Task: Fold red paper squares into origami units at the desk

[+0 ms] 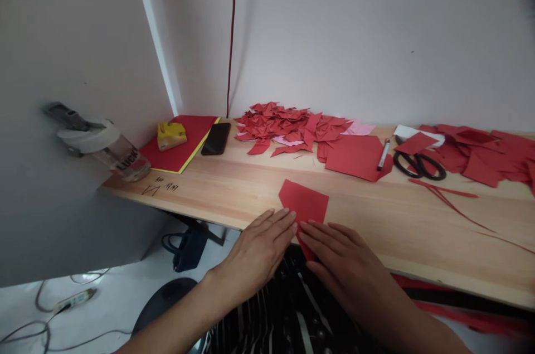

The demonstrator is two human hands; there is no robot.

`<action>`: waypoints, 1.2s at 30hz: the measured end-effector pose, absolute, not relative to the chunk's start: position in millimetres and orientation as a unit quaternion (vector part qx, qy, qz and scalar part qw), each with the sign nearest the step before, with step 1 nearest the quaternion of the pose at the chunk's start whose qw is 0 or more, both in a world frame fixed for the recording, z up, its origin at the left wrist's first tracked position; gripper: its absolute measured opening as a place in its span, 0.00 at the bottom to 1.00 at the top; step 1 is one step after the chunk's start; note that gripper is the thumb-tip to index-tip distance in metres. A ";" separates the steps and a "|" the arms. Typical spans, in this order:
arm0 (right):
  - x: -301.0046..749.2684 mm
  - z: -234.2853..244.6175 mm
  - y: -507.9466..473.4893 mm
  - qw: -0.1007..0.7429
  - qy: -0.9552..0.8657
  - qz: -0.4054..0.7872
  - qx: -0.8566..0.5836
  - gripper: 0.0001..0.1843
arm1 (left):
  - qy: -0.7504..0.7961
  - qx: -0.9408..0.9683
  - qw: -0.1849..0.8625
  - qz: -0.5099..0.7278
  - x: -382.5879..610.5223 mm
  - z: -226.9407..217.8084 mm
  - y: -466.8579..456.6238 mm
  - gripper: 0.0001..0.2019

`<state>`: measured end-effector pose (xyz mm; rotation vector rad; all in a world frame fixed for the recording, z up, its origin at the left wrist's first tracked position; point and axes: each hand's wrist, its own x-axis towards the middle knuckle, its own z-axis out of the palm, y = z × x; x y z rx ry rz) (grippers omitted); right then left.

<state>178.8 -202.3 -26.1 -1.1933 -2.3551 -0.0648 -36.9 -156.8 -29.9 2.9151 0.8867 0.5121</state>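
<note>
A piece of red paper (307, 198) with angled corners lies at the front edge of the wooden table, its near part hidden under my hands. My left hand (267, 239) rests flat on its left side, fingers stretched out and close together. On its lower right lies my right hand (340, 248), also flat with fingers extended. The fingertips of both hands nearly meet over the paper. Behind it sits a heap of folded red paper pieces (288, 122), with a stack of red sheets (353, 156) to the right.
A marker (383, 154), black-handled scissors (420, 165), cut red pieces (480, 159) and thin paper strips (451, 198) lie to the right. Leftward are a phone (216, 139), a yellow packet (171, 136) on red and yellow sheets (184, 161), and a bottle (112, 153) at the table's end.
</note>
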 end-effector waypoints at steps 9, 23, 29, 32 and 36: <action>179.2 -28.9 -215.0 0.284 -0.887 0.058 -0.360 0.14 | 0.286 0.920 -0.007 0.267 -45.0 -38.5 -171.3 0.15; 225.0 -6.5 -171.4 0.383 -0.669 0.308 -0.558 0.22 | 0.284 0.831 0.122 0.463 -44.4 -25.2 -172.7 0.17; 209.0 9.6 -151.6 0.349 -0.639 0.447 -0.520 0.18 | 0.234 0.840 0.183 0.454 -43.9 -26.2 -166.8 0.21; 206.7 12.3 -146.5 0.371 -0.631 0.392 -0.557 0.16 | 0.323 0.775 0.276 0.468 -35.3 -21.0 -155.8 0.16; 208.0 9.9 -137.6 0.393 -0.639 0.329 -0.574 0.16 | 0.354 0.669 0.461 0.464 -14.5 -10.7 -128.9 0.10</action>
